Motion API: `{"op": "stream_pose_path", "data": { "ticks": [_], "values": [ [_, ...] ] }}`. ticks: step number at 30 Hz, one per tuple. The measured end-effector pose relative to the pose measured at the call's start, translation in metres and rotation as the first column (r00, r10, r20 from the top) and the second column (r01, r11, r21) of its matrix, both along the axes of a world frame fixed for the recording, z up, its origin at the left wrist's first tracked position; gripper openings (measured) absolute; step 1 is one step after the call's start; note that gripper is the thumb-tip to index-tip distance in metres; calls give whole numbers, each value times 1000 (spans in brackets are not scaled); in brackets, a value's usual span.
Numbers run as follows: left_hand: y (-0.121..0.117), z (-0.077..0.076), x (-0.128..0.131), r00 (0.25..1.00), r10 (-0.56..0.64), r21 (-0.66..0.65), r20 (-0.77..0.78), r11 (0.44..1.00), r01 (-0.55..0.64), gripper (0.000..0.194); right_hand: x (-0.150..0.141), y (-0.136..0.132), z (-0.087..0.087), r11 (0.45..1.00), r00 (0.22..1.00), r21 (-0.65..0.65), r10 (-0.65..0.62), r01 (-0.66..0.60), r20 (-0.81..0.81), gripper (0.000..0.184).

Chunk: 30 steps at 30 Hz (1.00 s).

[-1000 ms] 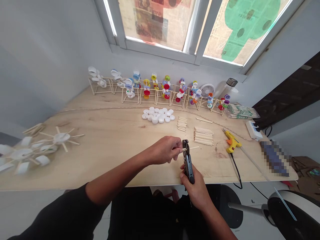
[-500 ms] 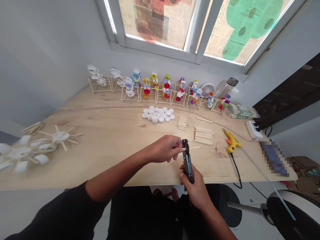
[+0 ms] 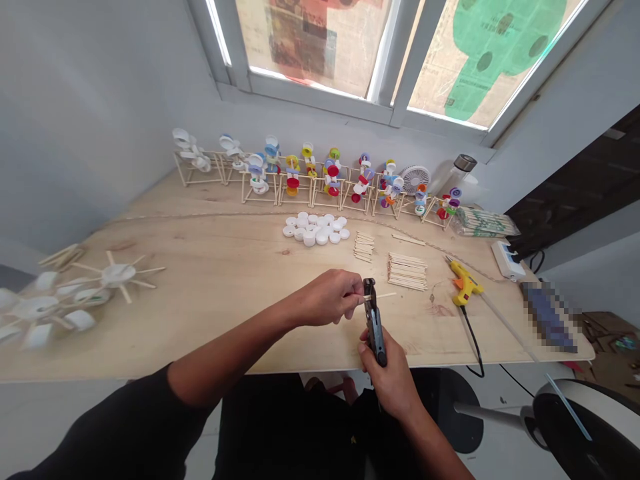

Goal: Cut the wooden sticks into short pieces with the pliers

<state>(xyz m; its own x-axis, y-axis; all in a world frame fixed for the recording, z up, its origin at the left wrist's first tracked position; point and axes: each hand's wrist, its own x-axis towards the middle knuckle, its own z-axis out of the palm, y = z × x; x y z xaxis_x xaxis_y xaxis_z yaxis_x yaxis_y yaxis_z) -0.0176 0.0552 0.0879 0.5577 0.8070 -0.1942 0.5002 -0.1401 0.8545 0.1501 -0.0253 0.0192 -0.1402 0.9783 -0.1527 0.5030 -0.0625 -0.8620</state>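
Left hand: The left hand [image 3: 330, 298] is over the front of the counter [image 3: 215, 280]. Its fingers [image 3: 354, 293] pinch a thin wooden stick [image 3: 383, 295].
Right hand: The right hand [image 3: 393, 381] wraps its fingers tight around black pliers [image 3: 374, 327].
Stick: It lies across the tip of the pliers, near the lower middle of the picture.
Close by: A stack of wooden sticks [image 3: 407, 272] is up and to the right. A yellow glue gun [image 3: 465, 283] is further right.
Far side: White bottle caps [image 3: 315, 230] lie in a heap. Stick stands with colored caps [image 3: 325, 180] line up along the wall.
Left side: White cap wheels [image 3: 117, 275] lie at the left.
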Motion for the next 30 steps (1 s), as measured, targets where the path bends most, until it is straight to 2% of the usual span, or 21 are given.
{"op": "stream_pose_path", "data": {
  "ticks": [8, 20, 30],
  "values": [
    [3, -1, -2, 1000, 17, 28, -16, 999, -17, 15, -4, 4, 0, 999, 1000, 38, 12, -13, 29, 13],
    [11, -6, -5, 996, 71, 177, -61, 982, -59, 14, -11, 14, -4, 999, 999, 33, 16, -18, 49, 10],
    [17, -14, -12, 998, 51, 174, -46, 984, -43, 13, -15, 19, -6, 994, 980, 111, -2, -20, 198, 10]
  ]
}}
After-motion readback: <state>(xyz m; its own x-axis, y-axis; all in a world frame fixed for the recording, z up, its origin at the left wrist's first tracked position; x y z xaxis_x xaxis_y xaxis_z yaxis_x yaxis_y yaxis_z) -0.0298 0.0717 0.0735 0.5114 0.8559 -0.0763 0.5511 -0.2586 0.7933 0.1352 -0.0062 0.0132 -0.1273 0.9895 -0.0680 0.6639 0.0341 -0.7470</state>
